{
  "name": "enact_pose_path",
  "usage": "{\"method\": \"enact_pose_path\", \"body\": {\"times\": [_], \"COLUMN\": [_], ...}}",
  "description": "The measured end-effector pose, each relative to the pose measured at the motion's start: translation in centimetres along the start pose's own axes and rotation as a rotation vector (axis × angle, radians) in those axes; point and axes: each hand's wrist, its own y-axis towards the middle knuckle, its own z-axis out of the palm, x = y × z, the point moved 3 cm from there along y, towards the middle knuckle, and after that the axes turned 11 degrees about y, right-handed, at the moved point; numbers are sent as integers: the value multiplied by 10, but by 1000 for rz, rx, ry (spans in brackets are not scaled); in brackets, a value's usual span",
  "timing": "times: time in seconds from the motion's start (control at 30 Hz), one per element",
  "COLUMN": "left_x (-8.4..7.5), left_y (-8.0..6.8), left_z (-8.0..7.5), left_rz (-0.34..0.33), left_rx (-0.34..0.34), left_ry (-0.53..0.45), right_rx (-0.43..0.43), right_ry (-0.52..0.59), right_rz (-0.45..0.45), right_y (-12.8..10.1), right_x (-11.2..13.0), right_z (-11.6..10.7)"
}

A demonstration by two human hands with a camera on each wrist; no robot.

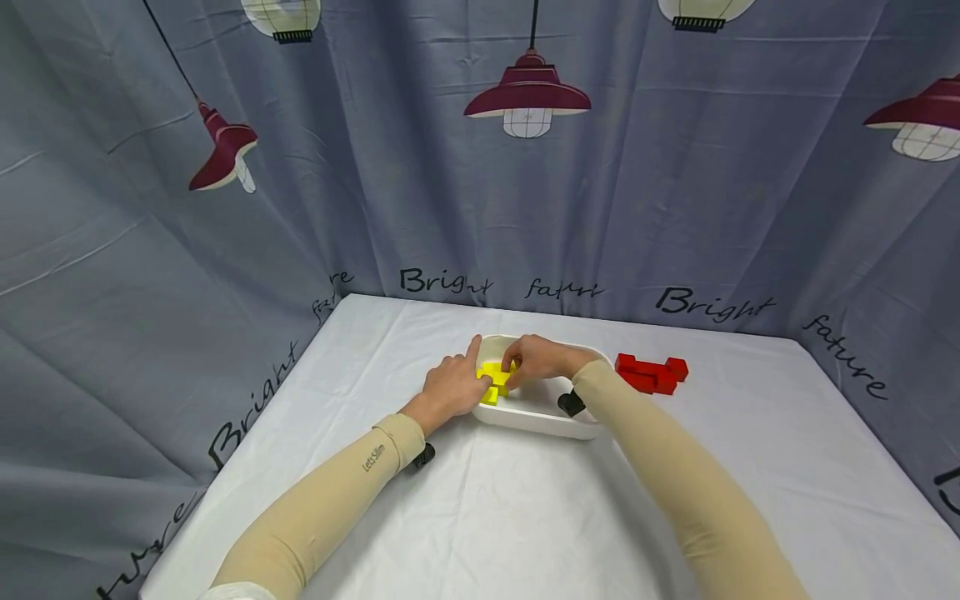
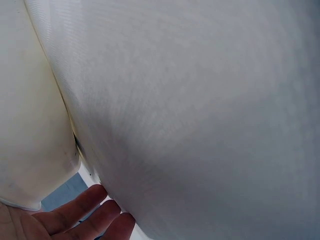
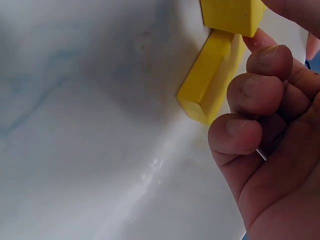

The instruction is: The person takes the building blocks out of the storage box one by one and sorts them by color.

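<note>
Curled right-hand fingers pinch the yellow block inside the white tray, the left hand steadying it alongside with straight fingers; the piece looks mid-placement, needing careful seating next.

Matt yellow block, glossy white tray, cloth table cover

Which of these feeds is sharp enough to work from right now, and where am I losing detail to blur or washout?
Head view: evenly lit, sharp, edges bowed by the wide lens; both hands meet at the yellow blocks in the white tray. Left wrist view: nearly all pale featureless surface, only fingertips showing. Right wrist view: very close, soft focus, a yellow block beside curled fingers.
</note>
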Motion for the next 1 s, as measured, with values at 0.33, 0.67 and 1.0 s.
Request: {"method": "enact_pose_path", "body": {"times": [0.33, 0.67, 1.0], "left_x": [-1, -2, -1], "left_y": [1, -1, 0], "left_z": [0, 0, 1], "left_rz": [1, 1, -6], "left_rx": [4, 7, 7], "left_ry": [12, 9, 11], "right_rx": [-13, -23, -27], "right_ry": [2, -25, -8], "right_rz": [25, 29, 16], "right_y": [0, -4, -22], "right_x": [4, 2, 1], "right_z": [2, 1, -14]}}
